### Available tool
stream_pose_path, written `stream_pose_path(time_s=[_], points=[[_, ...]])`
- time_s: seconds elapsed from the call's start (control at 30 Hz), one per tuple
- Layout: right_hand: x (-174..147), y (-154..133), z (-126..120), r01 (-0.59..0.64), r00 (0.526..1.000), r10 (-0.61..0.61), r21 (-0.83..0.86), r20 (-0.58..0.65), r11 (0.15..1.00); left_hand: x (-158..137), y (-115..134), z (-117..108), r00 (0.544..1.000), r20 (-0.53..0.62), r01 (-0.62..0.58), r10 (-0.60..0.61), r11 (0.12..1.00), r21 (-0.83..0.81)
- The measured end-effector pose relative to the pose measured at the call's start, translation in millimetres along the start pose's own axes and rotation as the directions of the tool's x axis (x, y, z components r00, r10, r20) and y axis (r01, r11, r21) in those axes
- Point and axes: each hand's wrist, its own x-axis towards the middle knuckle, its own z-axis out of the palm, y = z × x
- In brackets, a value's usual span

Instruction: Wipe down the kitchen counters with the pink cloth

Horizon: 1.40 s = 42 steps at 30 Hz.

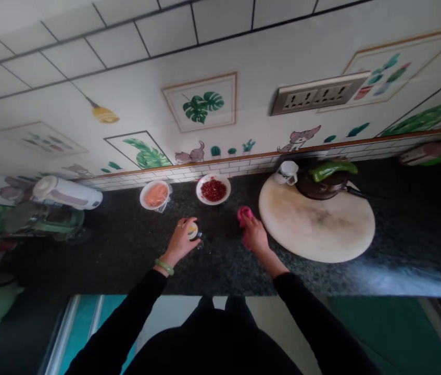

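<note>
My left hand (178, 242), with a green bangle at the wrist, is closed around a small clear glass cup (193, 230) that has something pale yellow in it. Pressed to the dark countertop, a crumpled pink cloth (245, 213) is under the fingers of my right hand (257, 237). Behind my hands stand a white bowl (221, 201) of dark red pieces and, to its left, another white bowl (142, 200) holding orange-pink shreds. The cloth lies just left of a round cutting board (317, 237).
On the board's back part are a white mug (287, 171) and a dark pan (314, 190) with a green pepper (331, 169) on it. A white appliance (66, 194) and a glass jug (58, 225) lie at left. The tiled wall bounds the dark counter (122, 260).
</note>
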Motion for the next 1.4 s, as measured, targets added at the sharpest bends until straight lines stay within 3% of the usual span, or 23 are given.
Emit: stream_pose_path(time_s=[0.1,0.2,0.3,0.43,0.5,0.57,0.67,0.73,0.8,0.87,1.0,1.1,1.2,1.3,1.33,1.4], points=[[38.2,24.5,5.9,0.014,1.0,-0.016,-0.072,-0.019,0.997,-5.0,-12.4,-7.9,1.0,0.009,0.015,-0.015,1.0,-0.002],[40.0,29.9,37.1,0.015,0.995,-0.015,-0.004,-0.099,1.0,-7.1,-13.7,-8.9,0.999,0.02,0.029,-0.028,1.0,-0.011],[-0.9,10.2,74.7,0.073,0.992,-0.064,0.08,-0.106,0.994,-7.2,-10.7,-7.9,0.999,0.01,0.048,-0.048,0.999,-0.014],[-66.2,-30.5,102.4,0.164,0.985,-0.174,0.231,0.022,0.959,-7.5,-9.4,-7.6,0.999,-0.002,0.045,-0.045,0.999,-0.015],[-77.0,-39.7,96.3,0.189,0.973,-0.221,0.316,0.069,0.93,-7.6,-10.0,-7.4,0.999,-0.009,0.034,-0.034,0.999,-0.017],[-66.5,-36.1,76.3,0.182,0.975,-0.216,0.354,0.059,0.917,-7.5,-10.7,-7.0,0.999,-0.017,0.03,-0.03,0.999,-0.018],[-20.8,-13.1,38.8,0.082,0.995,-0.067,0.238,-0.071,0.968,-7.8,-11.3,-6.3,0.999,-0.024,0.034,-0.035,0.999,-0.02],[12.5,2.9,26.7,-0.004,0.989,0.021,0.111,-0.147,0.994,-8.1,-11.3,-6.0,0.999,-0.021,0.043,-0.043,0.999,-0.019],[31.7,10.9,32.1,-0.045,0.983,0.05,0.034,-0.176,0.998,-8.1,-11.5,-5.9,0.998,-0.013,0.056,-0.056,0.998,-0.016],[29.6,9.0,50.0,-0.019,0.986,0.024,0.033,-0.163,0.999,-8.2,-12.1,-5.6,0.998,-0.008,0.062,-0.063,0.998,-0.017],[-14.7,-8.7,82.4,0.141,0.99,-0.137,0.212,-0.032,0.967,-10.6,-13.9,-5.9,0.999,-0.012,0.052,-0.053,0.998,-0.041],[-30.2,-15.3,78.4,0.232,0.965,-0.258,0.322,0.041,0.918,-12.3,-16.0,-9.4,0.997,0.005,0.074,-0.074,0.996,-0.046],[6.2,-10.7,48.5,0.18,0.983,-0.177,0.311,-0.04,0.933,-2.9,-19.1,-17.4,0.994,-0.025,0.101,-0.104,0.991,-0.093],[85.3,0.6,13.4,0.07,0.986,-0.046,0.154,-0.159,0.986,28.6,-22.0,-26.0,0.974,-0.1,0.173,-0.205,0.949,-0.266],[113.9,4.8,5.7,0.032,0.986,-0.021,0.065,-0.168,0.997,43.9,-23.1,-27.7,0.961,-0.088,0.217,-0.263,0.91,-0.354],[163.2,13.2,0.8,-0.069,0.989,0.055,-0.101,-0.138,0.993,78.5,-26.4,-27.9,0.925,0.04,0.338,-0.379,0.768,-0.543]])
